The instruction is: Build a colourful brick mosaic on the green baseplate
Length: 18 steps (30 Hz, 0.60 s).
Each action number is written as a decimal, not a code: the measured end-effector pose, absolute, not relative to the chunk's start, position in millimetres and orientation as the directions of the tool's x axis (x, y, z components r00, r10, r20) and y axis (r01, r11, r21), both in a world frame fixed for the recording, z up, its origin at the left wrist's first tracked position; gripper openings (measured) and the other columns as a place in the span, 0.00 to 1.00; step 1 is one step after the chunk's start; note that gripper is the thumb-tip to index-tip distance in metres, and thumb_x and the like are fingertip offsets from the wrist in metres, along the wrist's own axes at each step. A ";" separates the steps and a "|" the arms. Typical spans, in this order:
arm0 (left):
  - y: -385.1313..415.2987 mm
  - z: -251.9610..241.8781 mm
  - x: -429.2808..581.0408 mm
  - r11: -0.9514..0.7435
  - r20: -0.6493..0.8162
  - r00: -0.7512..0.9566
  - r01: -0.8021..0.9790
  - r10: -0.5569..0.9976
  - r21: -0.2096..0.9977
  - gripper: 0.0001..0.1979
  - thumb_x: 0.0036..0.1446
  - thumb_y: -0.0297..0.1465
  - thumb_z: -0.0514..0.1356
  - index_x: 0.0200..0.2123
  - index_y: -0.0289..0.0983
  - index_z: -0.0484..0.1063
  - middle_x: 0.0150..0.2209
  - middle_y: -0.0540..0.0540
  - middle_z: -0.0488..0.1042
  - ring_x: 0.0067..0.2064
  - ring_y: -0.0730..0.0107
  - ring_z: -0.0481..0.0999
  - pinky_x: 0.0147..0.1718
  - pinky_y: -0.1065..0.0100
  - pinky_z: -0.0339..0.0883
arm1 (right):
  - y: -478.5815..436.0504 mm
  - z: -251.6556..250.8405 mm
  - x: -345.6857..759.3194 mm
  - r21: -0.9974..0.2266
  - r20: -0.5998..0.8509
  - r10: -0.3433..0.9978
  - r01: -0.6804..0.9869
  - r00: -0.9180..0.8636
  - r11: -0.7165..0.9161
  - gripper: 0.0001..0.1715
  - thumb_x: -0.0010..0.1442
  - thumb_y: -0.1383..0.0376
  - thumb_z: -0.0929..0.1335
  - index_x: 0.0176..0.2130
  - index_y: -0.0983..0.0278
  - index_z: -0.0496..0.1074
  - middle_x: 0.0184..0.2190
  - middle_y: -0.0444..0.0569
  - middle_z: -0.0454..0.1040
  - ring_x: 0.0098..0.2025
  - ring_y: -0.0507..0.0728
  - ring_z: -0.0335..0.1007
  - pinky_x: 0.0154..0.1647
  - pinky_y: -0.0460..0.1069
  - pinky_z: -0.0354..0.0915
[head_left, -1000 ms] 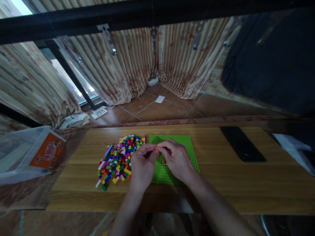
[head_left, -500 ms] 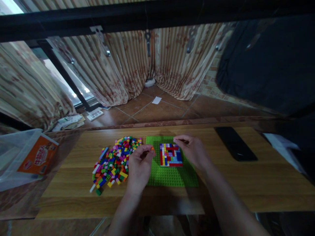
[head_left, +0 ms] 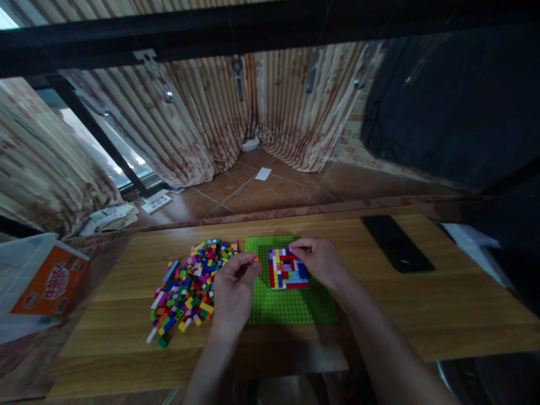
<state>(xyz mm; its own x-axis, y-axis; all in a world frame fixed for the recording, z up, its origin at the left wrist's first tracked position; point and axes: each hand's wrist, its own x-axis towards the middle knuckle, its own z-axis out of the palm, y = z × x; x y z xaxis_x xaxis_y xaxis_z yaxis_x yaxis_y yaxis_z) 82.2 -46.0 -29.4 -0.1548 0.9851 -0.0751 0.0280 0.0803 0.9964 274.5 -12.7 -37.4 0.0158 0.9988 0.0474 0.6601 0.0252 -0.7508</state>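
A small orange brick [head_left: 256, 259] is pinched between the thumb and forefinger of my left hand [head_left: 234, 284], over the left edge of the green baseplate [head_left: 291, 309]. On the baseplate sits a flat square build of many-coloured bricks [head_left: 289, 273], with a gap in its upper part. My right hand [head_left: 318, 259] reaches over the build's upper right corner, its thumb and forefinger closed together at the top edge. Whatever those fingertips hold is too small to make out. Left of the baseplate lies a heap of loose bricks [head_left: 192, 287], partly behind my left hand.
A black phone-like slab [head_left: 396, 243] lies on the right of the wooden table [head_left: 105, 315]. Beyond the table's left end stands a clear plastic tub [head_left: 25, 253] with an orange label. Papers [head_left: 113, 216] lie on the floor near the curtains.
My right hand has moved from beside the build's upper right corner to its top edge. My left hand keeps hold of the orange brick. The whole view has shifted slightly.
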 end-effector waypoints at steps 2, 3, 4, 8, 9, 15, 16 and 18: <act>-45.9 -29.8 81.3 0.082 -0.075 -0.154 0.037 0.985 0.996 0.08 0.48 0.31 0.65 0.33 0.35 0.76 0.31 0.48 0.77 0.34 0.71 0.73 0.36 0.69 0.66 | -11.8 -37.2 274.3 -0.751 0.007 1.000 0.660 0.024 -0.011 0.11 0.57 0.66 0.67 0.35 0.60 0.81 0.35 0.48 0.82 0.36 0.57 0.76 0.40 0.51 0.67; -46.1 -29.8 80.9 0.081 -0.074 -0.155 0.040 0.985 0.996 0.08 0.48 0.31 0.65 0.33 0.35 0.76 0.31 0.48 0.77 0.34 0.71 0.73 0.36 0.70 0.65 | -11.3 -37.1 274.2 -0.752 -0.009 1.000 0.659 0.029 -0.026 0.11 0.57 0.66 0.67 0.35 0.60 0.81 0.35 0.48 0.82 0.36 0.57 0.76 0.40 0.51 0.67; -46.2 -29.8 80.6 0.079 -0.071 -0.158 0.044 0.985 0.996 0.08 0.48 0.31 0.65 0.33 0.35 0.76 0.31 0.48 0.77 0.34 0.71 0.73 0.36 0.70 0.65 | -10.8 -37.1 274.3 -0.753 -0.019 0.999 0.657 0.033 -0.036 0.11 0.56 0.66 0.67 0.35 0.59 0.81 0.34 0.48 0.82 0.36 0.57 0.76 0.40 0.51 0.67; -46.8 -29.2 80.4 0.074 -0.067 -0.161 0.039 0.985 0.997 0.08 0.48 0.32 0.65 0.33 0.35 0.76 0.30 0.49 0.77 0.33 0.71 0.74 0.35 0.70 0.66 | -8.8 -37.9 275.8 -0.771 -0.010 0.999 0.636 0.035 -0.030 0.11 0.55 0.66 0.68 0.34 0.59 0.81 0.34 0.48 0.82 0.36 0.57 0.77 0.40 0.51 0.68; -46.8 -29.2 80.7 0.073 -0.067 -0.164 0.033 0.984 0.997 0.08 0.48 0.32 0.65 0.33 0.35 0.76 0.30 0.49 0.77 0.33 0.70 0.74 0.36 0.70 0.66 | -8.2 -38.5 276.4 -0.782 -0.006 1.000 0.623 0.030 -0.024 0.10 0.55 0.66 0.68 0.33 0.59 0.81 0.34 0.48 0.82 0.36 0.57 0.77 0.40 0.51 0.68; -45.6 -30.1 83.6 0.077 -0.075 -0.177 0.007 0.981 0.997 0.07 0.46 0.30 0.66 0.32 0.35 0.77 0.30 0.48 0.77 0.33 0.71 0.74 0.35 0.70 0.66 | -3.5 -43.8 280.3 -0.838 -0.035 0.999 0.545 0.009 -0.034 0.09 0.52 0.67 0.69 0.32 0.60 0.81 0.31 0.48 0.82 0.33 0.58 0.78 0.36 0.51 0.68; -45.5 -30.2 84.1 0.077 -0.076 -0.180 0.000 0.981 0.997 0.07 0.46 0.29 0.66 0.32 0.35 0.77 0.30 0.48 0.77 0.33 0.71 0.74 0.35 0.70 0.66 | -2.6 -44.7 280.6 -0.840 -0.039 0.999 0.541 0.011 -0.039 0.09 0.52 0.67 0.69 0.31 0.60 0.81 0.30 0.48 0.82 0.32 0.57 0.78 0.35 0.50 0.68; -45.4 -30.2 85.0 0.077 -0.078 -0.183 -0.010 0.980 0.997 0.07 0.46 0.29 0.66 0.32 0.35 0.77 0.30 0.49 0.77 0.33 0.71 0.74 0.36 0.70 0.66 | -1.0 -46.2 280.9 -0.841 -0.042 0.999 0.539 0.016 -0.043 0.09 0.51 0.67 0.69 0.31 0.60 0.81 0.28 0.48 0.82 0.31 0.57 0.77 0.32 0.49 0.67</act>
